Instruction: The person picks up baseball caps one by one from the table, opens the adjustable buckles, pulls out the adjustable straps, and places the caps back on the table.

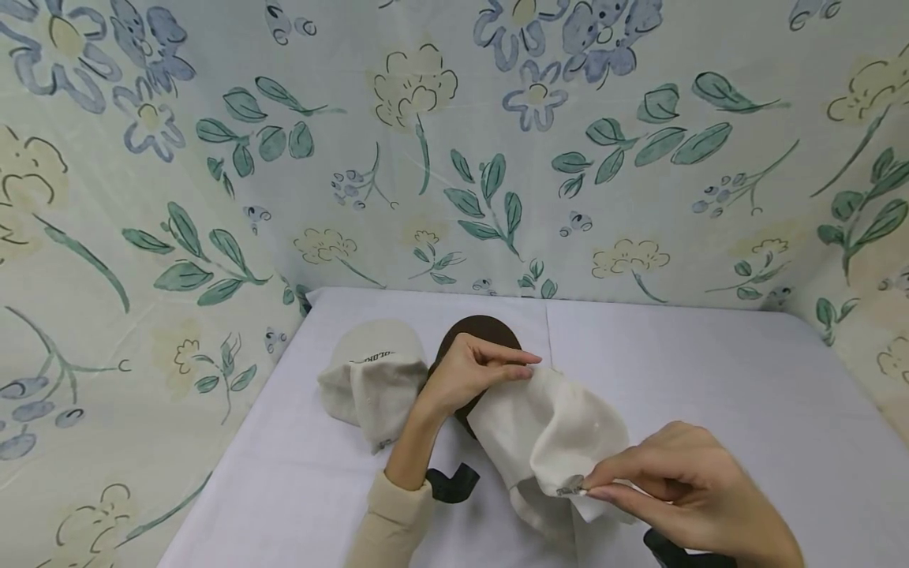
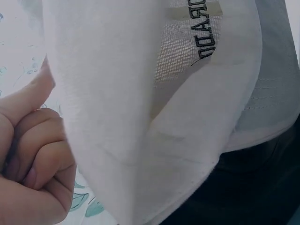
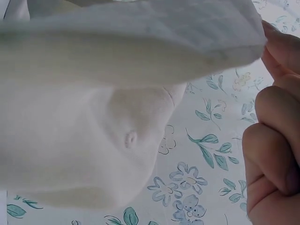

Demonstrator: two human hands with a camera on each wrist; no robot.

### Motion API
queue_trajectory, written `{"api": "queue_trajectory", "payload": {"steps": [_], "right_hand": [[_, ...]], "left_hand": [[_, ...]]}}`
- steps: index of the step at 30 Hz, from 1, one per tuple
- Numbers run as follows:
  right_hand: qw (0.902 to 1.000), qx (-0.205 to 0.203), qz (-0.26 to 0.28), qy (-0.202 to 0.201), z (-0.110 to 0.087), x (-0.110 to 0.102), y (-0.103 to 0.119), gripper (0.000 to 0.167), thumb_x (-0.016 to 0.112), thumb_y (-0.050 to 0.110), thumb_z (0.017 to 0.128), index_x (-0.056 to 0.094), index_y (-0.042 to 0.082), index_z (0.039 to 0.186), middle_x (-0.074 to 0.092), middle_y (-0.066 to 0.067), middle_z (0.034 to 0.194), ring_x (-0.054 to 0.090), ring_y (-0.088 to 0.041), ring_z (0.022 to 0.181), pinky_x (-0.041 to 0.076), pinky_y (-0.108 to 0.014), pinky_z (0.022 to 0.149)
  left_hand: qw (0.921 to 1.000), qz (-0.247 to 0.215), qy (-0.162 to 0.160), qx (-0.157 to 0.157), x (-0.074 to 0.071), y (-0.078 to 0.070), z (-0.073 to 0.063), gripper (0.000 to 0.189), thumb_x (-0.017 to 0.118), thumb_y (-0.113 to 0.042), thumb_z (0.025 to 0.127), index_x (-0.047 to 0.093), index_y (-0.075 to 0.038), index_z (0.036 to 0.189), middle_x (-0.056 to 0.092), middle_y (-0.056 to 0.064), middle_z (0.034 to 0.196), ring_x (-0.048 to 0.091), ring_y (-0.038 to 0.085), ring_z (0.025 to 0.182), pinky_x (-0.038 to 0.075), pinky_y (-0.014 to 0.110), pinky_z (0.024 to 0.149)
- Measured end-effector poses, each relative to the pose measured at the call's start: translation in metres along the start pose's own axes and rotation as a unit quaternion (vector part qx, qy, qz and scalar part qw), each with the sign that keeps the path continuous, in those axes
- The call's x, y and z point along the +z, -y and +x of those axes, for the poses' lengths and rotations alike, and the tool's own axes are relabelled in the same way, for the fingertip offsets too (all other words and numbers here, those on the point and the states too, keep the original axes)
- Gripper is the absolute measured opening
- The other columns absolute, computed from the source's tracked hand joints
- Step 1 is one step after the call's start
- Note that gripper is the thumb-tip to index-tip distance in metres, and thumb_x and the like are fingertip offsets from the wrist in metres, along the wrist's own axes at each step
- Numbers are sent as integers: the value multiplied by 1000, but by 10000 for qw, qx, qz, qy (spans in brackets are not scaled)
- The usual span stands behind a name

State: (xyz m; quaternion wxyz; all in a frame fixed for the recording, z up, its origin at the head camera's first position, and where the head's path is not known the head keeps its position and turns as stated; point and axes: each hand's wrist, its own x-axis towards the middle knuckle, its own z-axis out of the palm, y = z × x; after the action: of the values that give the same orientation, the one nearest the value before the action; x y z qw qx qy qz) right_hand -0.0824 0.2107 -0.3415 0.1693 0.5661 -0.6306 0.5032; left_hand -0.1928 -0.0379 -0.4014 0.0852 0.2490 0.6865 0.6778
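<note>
My left hand [image 1: 461, 375] pinches one edge of a white cloth [image 1: 557, 465] between thumb and fingers. Lower right, my right hand [image 1: 682, 481] pinches another edge, beside small dark lettering. The cloth is spread between both hands against a white cap [image 3: 131, 164], whose stitched eyelet shows in the right wrist view. From the left wrist, the cap's stitched brim [image 2: 269, 98], mesh lining and dark embroidery [image 2: 204, 33] appear beside the cloth. Where cloth and cap meet is partly hidden in the head view.
Behind my left hand lies a brown cap [image 1: 486, 327], partly covered. To its left, a cream cap [image 1: 376, 339] with lettering has pale cloth draped at its front. A white sheet [image 1: 746, 371] covers the table; a floral curtain [image 1: 497, 221] stands behind it.
</note>
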Motion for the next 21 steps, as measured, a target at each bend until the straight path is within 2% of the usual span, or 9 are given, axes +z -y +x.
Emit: {"api": "queue_trajectory", "payload": {"steps": [3,6,7,10,13,16,18,21], "right_hand": [[9999,61,64,111,-1,-1,-1,16,77,-2,90,77,3,105,46,7,56,31,2,48,25,-5,44],[9996,111,91,226,0,-2,-1,16,77,-3,90,77,4,105,44,8,55,30,2,48,24,-5,43],[9995,131,106,283,0,-2,-2,17,76,-3,90,77,4,105,44,7,55,30,2,48,24,-5,43],[9983,294,157,471,-2,-4,-2,16,75,-3,91,76,5,105,44,7,55,30,1,47,25,-4,44],[9961,503,118,710,-9,-5,-5,13,74,0,93,75,7,104,43,7,55,29,1,46,25,-4,45],[9900,998,43,1000,-15,-6,-7,19,76,-1,90,75,13,104,40,6,52,27,-1,43,24,-4,44],[9818,1497,-62,1167,-18,-6,-9,26,79,-1,88,76,19,103,39,5,51,25,1,43,25,-4,44],[9693,2034,-338,1341,-20,-5,-13,29,80,-1,86,78,24,101,38,4,48,22,5,44,24,-5,42]], "left_hand": [[9999,-141,-48,15,1,1,1,14,82,-8,88,83,-1,101,52,0,50,26,8,56,38,20,59],[9993,-353,-121,20,2,2,2,13,82,-4,87,82,3,98,66,11,59,34,7,58,47,19,66],[9991,-418,-113,4,3,2,3,13,82,-3,86,82,3,97,72,12,65,41,5,59,51,19,69],[9987,-515,-36,-24,4,2,3,14,83,-2,85,82,4,97,71,10,64,47,4,61,53,20,71],[9985,-538,53,-11,5,2,3,15,85,-2,83,81,5,96,66,11,57,44,4,59,49,19,65],[9985,-544,83,12,6,2,3,14,86,-2,82,82,5,94,51,16,49,28,7,55,39,19,58],[9983,-570,100,20,6,2,2,14,86,-2,81,81,5,93,51,17,48,26,8,53,37,19,56],[9981,-590,145,46,7,1,2,14,86,-1,82,81,7,92,50,19,48,23,9,52,35,20,54]]}}
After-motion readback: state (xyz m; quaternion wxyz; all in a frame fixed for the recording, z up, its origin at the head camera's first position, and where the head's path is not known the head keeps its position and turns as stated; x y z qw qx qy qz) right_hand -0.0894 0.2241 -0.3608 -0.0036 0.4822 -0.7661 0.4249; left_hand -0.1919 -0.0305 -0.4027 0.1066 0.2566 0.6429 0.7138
